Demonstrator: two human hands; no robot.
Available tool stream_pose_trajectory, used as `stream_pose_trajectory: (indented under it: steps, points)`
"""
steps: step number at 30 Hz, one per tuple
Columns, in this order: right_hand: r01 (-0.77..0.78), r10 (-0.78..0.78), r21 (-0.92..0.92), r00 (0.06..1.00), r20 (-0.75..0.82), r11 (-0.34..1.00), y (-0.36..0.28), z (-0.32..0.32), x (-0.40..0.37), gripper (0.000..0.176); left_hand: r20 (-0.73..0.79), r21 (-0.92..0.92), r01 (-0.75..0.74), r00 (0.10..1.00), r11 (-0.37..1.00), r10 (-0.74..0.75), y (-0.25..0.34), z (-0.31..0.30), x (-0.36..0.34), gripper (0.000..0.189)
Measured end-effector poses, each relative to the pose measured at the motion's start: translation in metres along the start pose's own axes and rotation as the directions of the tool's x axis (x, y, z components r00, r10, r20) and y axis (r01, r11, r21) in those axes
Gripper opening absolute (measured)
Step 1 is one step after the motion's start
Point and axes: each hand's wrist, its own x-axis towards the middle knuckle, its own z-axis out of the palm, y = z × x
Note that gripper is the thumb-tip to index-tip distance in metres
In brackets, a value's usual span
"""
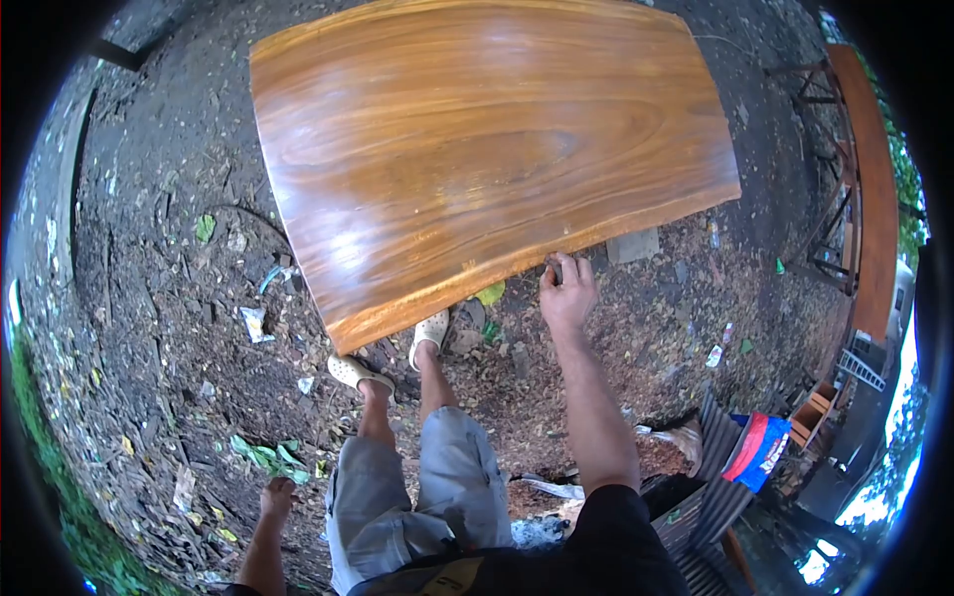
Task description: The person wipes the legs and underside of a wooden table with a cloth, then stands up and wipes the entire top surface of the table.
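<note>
A large glossy wooden slab [477,129] with flowing brown grain takes up the upper middle of the view, its rough live edge facing me. My right hand [568,290] reaches to that near edge, fingers bent and pinched around something small and dark right at the rim. What it pinches I cannot tell. Low on the left, my left hand [278,497] hangs beside my leg, fingers loosely curved and apart from any object. Both feet, in pale clogs [431,336], stand at the slab's near left corner.
Leaves and litter cover the dirt ground [179,328]. Along the right side stands a long brown plank [863,199] on a metal frame. Corrugated sheet [717,487] and a red and blue packet [757,452] lie at lower right. Green plastic [268,457] is near my left hand.
</note>
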Motion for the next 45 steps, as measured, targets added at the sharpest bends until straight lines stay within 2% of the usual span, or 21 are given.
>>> stream_pose_trajectory:
  steps: [4, 8, 11, 13, 16, 20, 22, 25, 28, 31, 34, 35, 36, 37, 39, 42, 45]
  points:
    - [-0.056, 0.059, 0.043, 0.996, -0.072, 0.997, 0.012, 0.002, 0.005, 0.029, -0.009, 0.033, -0.001, 1.000, 0.999, 0.001, 0.006, 0.000, -0.001, 0.034]
    - [-0.072, 0.072, -0.007, 0.997, -0.038, 0.997, 0.016, -0.003, 0.008, 0.028, -0.009, 0.009, 0.003, 1.000, 1.000, -0.003, 0.007, 0.000, 0.000, 0.032]
    - [-0.092, 0.092, -0.007, 0.994, -0.062, 0.996, 0.022, 0.000, 0.008, 0.028, 0.018, -0.088, 0.028, 1.000, 0.996, -0.026, -0.004, 0.001, 0.008, 0.033]
    - [-0.083, 0.084, 0.019, 0.993, -0.084, 0.996, 0.020, -0.002, 0.011, 0.028, 0.012, -0.053, 0.017, 1.000, 0.998, -0.016, -0.001, 0.001, 0.007, 0.033]
    - [-0.050, 0.051, -0.063, 0.999, 0.008, 0.997, 0.012, -0.004, 0.011, 0.028, 0.004, -0.023, 0.023, 1.000, 0.999, -0.023, 0.001, 0.003, 0.003, 0.033]
    - [-0.038, 0.038, -0.008, 0.999, -0.028, 0.999, -0.002, -0.003, 0.006, 0.029, 0.008, 0.020, 0.002, 1.000, 1.000, -0.002, 0.002, 0.004, 0.002, 0.032]
    - [-0.059, 0.059, -0.023, 0.998, 0.002, 0.998, -0.006, 0.001, 0.002, 0.029, 0.008, -0.010, 0.017, 1.000, 1.000, -0.016, 0.003, 0.005, 0.001, 0.032]
    - [0.068, -0.067, -0.044, 0.998, 0.020, 0.997, -0.015, 0.005, -0.005, 0.030, 0.003, -0.013, 0.038, 0.999, 0.999, -0.038, 0.005, 0.006, -0.005, 0.031]
    - [-0.004, 0.004, 0.038, 1.000, -0.003, 0.999, -0.026, 0.007, -0.008, 0.030, -0.009, -0.009, 0.035, 0.999, 0.999, -0.035, 0.000, 0.005, -0.003, 0.032]
    - [0.046, -0.042, -0.038, 0.995, 0.096, 0.998, -0.041, 0.006, -0.014, 0.031, -0.012, -0.018, 0.025, 1.000, 1.000, -0.025, -0.014, 0.007, -0.001, 0.033]
    - [0.087, -0.086, -0.032, 0.995, 0.045, 0.996, -0.051, 0.004, -0.011, 0.031, 0.000, -0.041, 0.041, 0.999, 0.998, -0.041, -0.008, 0.011, 0.002, 0.034]
    - [0.136, -0.132, -0.034, 0.987, 0.089, 0.990, -0.051, 0.006, -0.013, 0.030, 0.012, -0.054, 0.034, 0.999, 0.998, -0.034, -0.007, 0.011, 0.000, 0.033]
    - [0.115, -0.113, -0.025, 0.990, 0.087, 0.993, -0.052, 0.006, -0.016, 0.030, 0.022, -0.061, 0.032, 0.999, 0.998, -0.031, -0.012, 0.008, -0.003, 0.033]
    - [0.094, -0.092, -0.017, 0.992, 0.084, 0.995, -0.054, 0.006, -0.017, 0.029, 0.036, -0.090, -0.031, 0.999, 0.995, 0.034, -0.014, 0.009, -0.001, 0.032]
    - [0.075, -0.074, -0.023, 0.995, 0.063, 0.997, -0.057, 0.006, -0.014, 0.029, 0.012, -0.074, -0.007, 1.000, 0.997, 0.008, -0.015, 0.011, -0.002, 0.033]
    - [0.076, -0.085, 0.120, 0.994, 0.067, 0.990, -0.069, -0.002, -0.016, 0.028, 0.004, -0.082, 0.030, 1.000, 0.996, -0.030, -0.015, 0.013, -0.003, 0.033]
    - [0.096, -0.112, 0.148, 0.988, 0.105, 0.984, -0.088, -0.010, -0.014, 0.029, 0.008, -0.066, 0.050, 0.999, 0.997, -0.050, -0.019, 0.017, -0.006, 0.033]
